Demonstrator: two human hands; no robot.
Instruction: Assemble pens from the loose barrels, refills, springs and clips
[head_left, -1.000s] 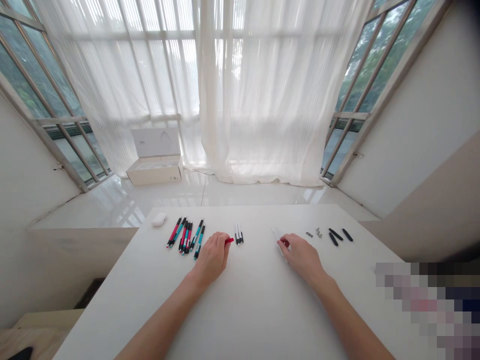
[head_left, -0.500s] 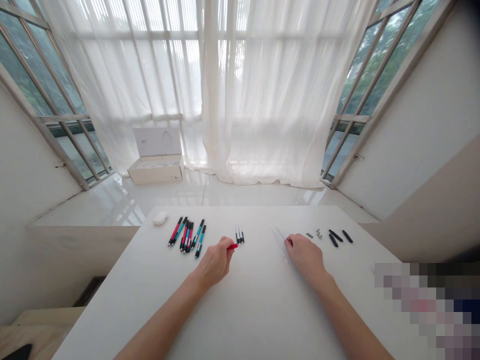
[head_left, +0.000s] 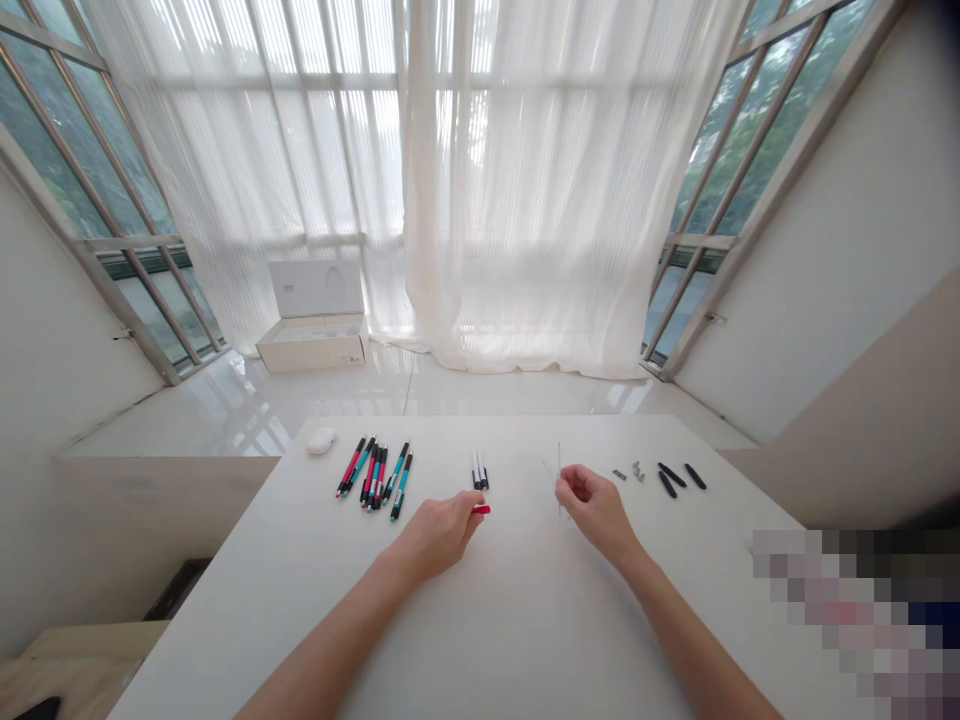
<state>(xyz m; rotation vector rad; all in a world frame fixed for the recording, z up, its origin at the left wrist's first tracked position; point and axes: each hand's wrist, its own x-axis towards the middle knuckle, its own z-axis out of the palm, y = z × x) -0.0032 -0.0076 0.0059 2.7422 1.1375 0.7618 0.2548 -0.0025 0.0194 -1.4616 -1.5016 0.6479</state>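
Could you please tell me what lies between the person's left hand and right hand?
In the head view, two things: a small red piece pinched by the left hand, and a thin clear rod held upright by the right hand.

Scene bright, daylight pouring through sheer curtains (head_left: 540,200) and tall windows (head_left: 780,170) far beyond both hands. Glare and streaked reflections on glossy floor (head_left: 225,405) ahead of hands. Only soft, faint shadows under left hand (head_left: 435,535) and right hand (head_left: 596,505) on white table (head_left: 225,620), tabletop slightly washed out. Strong wide-angle bending toward edges, window frames leaning inward. Focus fairly sharp around grip, no clear motion blur. Coarse pixelated patch (head_left: 847,620) right of right hand hides lower corner
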